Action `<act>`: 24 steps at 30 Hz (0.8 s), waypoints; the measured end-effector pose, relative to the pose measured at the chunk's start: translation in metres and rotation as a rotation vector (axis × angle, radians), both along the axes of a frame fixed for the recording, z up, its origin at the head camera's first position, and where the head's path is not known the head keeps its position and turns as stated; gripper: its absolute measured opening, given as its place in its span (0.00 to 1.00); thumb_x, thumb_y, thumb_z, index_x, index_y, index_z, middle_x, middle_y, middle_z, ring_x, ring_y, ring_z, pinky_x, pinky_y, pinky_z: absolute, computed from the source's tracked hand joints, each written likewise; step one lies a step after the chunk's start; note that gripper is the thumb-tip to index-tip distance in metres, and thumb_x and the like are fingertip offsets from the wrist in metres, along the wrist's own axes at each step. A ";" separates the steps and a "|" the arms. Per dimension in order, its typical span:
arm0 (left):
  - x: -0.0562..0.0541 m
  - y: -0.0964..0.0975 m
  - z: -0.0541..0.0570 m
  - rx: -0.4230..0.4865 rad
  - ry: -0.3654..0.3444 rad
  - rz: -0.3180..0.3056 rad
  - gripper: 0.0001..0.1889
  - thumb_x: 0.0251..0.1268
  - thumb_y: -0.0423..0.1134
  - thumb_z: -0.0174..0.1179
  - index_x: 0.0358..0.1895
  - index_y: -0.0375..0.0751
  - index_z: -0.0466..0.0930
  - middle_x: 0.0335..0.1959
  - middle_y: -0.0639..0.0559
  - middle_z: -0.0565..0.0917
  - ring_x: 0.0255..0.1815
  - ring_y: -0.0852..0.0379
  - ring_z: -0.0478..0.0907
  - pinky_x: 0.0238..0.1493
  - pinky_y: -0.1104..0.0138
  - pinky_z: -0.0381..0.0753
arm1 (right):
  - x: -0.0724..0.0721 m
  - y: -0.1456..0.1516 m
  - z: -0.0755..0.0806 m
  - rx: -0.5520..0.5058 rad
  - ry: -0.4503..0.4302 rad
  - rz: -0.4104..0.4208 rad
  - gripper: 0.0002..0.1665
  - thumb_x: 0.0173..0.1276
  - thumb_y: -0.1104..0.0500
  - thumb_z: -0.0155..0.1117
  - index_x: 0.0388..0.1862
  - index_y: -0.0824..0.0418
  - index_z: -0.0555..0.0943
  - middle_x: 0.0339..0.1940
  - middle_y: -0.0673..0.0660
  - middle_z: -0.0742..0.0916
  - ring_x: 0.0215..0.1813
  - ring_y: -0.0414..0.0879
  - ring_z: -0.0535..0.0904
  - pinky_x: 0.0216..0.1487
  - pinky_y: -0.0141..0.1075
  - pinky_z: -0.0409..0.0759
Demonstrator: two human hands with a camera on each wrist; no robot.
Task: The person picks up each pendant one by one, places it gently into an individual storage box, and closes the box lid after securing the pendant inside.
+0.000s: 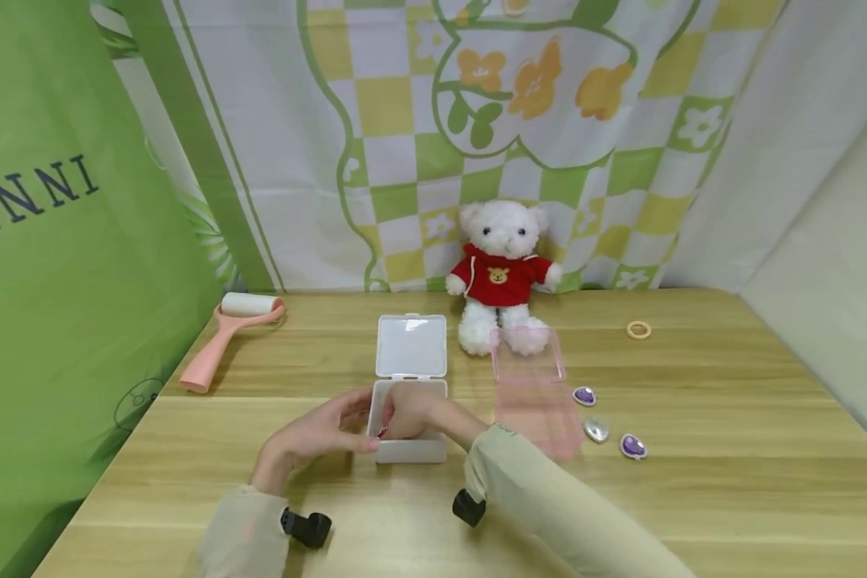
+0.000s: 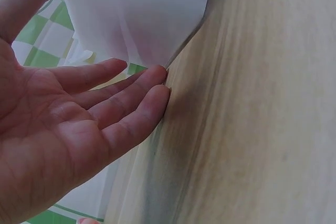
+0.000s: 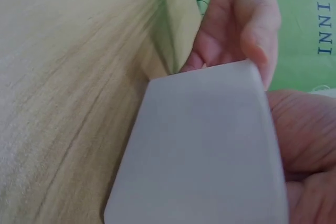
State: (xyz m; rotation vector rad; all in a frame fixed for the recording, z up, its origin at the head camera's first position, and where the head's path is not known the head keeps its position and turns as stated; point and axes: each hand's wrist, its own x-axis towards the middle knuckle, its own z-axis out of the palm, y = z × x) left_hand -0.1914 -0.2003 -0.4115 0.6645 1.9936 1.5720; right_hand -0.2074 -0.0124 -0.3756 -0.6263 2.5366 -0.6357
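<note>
In the head view a clear white plastic box (image 1: 410, 452) stands on the table with its hinged lid tipped back. My right hand (image 1: 413, 408) reaches down inside it, fingers curled. A small shiny red piece (image 1: 383, 431) shows at those fingertips, mostly hidden by the hand. My left hand (image 1: 325, 433) rests at the box's left side, its thumb by the front left corner and its fingers loosely extended. The left wrist view shows the left fingers (image 2: 131, 95) beside the box wall. From the right wrist, the box wall (image 3: 199, 145) hides what the right fingers hold.
Right of the white box lies an open pink clear box (image 1: 538, 409). Past it are a purple gem (image 1: 584, 396), a clear gem (image 1: 596, 430), another purple gem (image 1: 632, 446) and a wooden ring (image 1: 639, 330). A white teddy bear (image 1: 502, 273) sits behind; a lint roller (image 1: 224, 337) lies left.
</note>
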 end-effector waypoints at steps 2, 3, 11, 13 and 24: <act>0.000 0.000 0.000 0.006 -0.001 0.000 0.44 0.59 0.36 0.67 0.74 0.30 0.49 0.73 0.34 0.55 0.72 0.34 0.54 0.69 0.44 0.55 | 0.000 -0.001 -0.001 0.005 0.013 0.016 0.16 0.50 0.64 0.69 0.12 0.54 0.72 0.11 0.45 0.71 0.18 0.38 0.65 0.18 0.27 0.60; 0.000 0.000 0.000 0.010 -0.003 0.001 0.44 0.59 0.36 0.67 0.74 0.30 0.49 0.74 0.34 0.55 0.72 0.35 0.54 0.70 0.44 0.55 | 0.000 -0.002 -0.002 0.002 0.021 0.021 0.16 0.49 0.65 0.68 0.12 0.55 0.72 0.11 0.45 0.70 0.17 0.38 0.65 0.18 0.27 0.60; 0.000 0.000 -0.001 0.004 -0.018 0.004 0.45 0.59 0.36 0.67 0.74 0.30 0.49 0.74 0.34 0.55 0.72 0.35 0.53 0.70 0.44 0.54 | -0.001 -0.003 -0.003 -0.023 -0.008 0.038 0.13 0.48 0.71 0.65 0.14 0.56 0.74 0.11 0.44 0.71 0.17 0.37 0.64 0.18 0.27 0.60; 0.000 0.000 -0.001 0.005 -0.011 0.003 0.45 0.58 0.36 0.67 0.74 0.30 0.49 0.74 0.34 0.55 0.72 0.35 0.53 0.70 0.45 0.54 | -0.002 -0.003 -0.004 -0.032 -0.008 0.034 0.13 0.47 0.72 0.65 0.14 0.56 0.74 0.11 0.44 0.71 0.17 0.37 0.65 0.17 0.26 0.60; 0.001 -0.002 -0.002 0.003 -0.028 0.012 0.46 0.58 0.37 0.68 0.74 0.31 0.49 0.74 0.35 0.54 0.72 0.35 0.52 0.70 0.43 0.53 | -0.001 -0.002 0.001 -0.032 0.005 0.000 0.03 0.51 0.65 0.69 0.25 0.59 0.83 0.18 0.47 0.79 0.24 0.39 0.71 0.25 0.27 0.68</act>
